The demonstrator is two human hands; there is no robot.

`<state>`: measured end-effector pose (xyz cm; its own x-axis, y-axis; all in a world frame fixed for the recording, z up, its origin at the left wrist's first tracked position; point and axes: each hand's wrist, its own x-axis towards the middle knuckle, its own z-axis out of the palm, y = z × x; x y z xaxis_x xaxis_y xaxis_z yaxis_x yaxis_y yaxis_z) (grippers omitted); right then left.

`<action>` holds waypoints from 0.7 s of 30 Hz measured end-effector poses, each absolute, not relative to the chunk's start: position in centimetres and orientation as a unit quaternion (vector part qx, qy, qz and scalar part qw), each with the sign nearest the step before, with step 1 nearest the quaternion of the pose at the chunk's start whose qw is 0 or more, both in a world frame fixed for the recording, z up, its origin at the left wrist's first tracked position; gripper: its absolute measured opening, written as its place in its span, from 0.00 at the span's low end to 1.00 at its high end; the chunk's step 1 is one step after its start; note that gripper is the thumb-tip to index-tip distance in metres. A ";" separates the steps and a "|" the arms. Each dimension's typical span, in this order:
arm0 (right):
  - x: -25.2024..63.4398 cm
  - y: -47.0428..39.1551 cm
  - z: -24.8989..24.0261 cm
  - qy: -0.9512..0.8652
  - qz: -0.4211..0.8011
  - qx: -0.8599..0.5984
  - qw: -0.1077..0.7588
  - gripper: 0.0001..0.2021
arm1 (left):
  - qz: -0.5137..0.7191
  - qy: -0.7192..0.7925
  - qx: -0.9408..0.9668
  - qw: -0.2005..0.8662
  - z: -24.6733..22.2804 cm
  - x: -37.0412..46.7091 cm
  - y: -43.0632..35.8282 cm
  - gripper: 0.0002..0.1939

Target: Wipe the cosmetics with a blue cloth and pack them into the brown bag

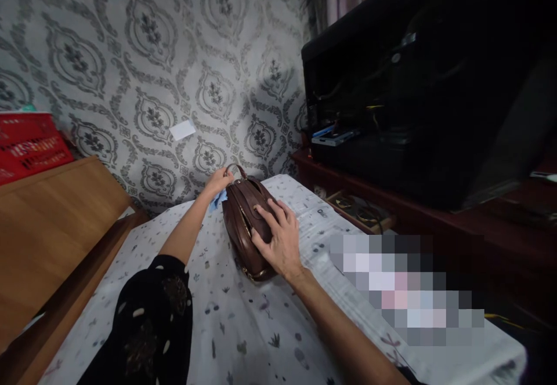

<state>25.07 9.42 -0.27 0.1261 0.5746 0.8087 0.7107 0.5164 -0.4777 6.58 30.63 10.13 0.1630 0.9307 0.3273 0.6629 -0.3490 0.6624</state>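
Observation:
A dark brown leather handbag point(244, 211) with brass-coloured zips lies on a white patterned sheet point(226, 327). Its curved handle point(237, 169) stands up at the far end. There my left hand point(221, 181) is closed around the handle's left side. A light blue cloth point(217, 200) shows just below that hand, against the bag's side; whether the fingers also hold it is hidden. My right hand point(282, 239) rests on the bag's top right side, fingers spread over the leather and thumb near a zip.
On the left stands a wooden board point(56, 217) with a red plastic basket point(32, 147) above it. Patterned wallpaper point(217, 83) closes off the back. To the right are a large black screen point(413, 101) and an open drawer point(359, 211). A pixelated patch covers part of the sheet's right side.

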 end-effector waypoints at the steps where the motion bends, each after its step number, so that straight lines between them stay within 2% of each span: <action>1: 25.1 9.4 -0.3 -0.658 -0.060 -0.488 0.570 0.22 | 0.354 0.536 0.742 0.192 10.2 7.0 30.9 0.09; 7: 25.1 9.4 -0.3 -0.660 -0.060 -0.490 0.566 0.23 | 0.336 0.523 0.755 0.208 10.5 9.1 31.8 0.12; 21: 25.0 9.0 0.4 -0.664 -0.052 -0.504 0.550 0.24 | 0.349 0.490 0.767 0.224 10.2 9.5 30.1 0.13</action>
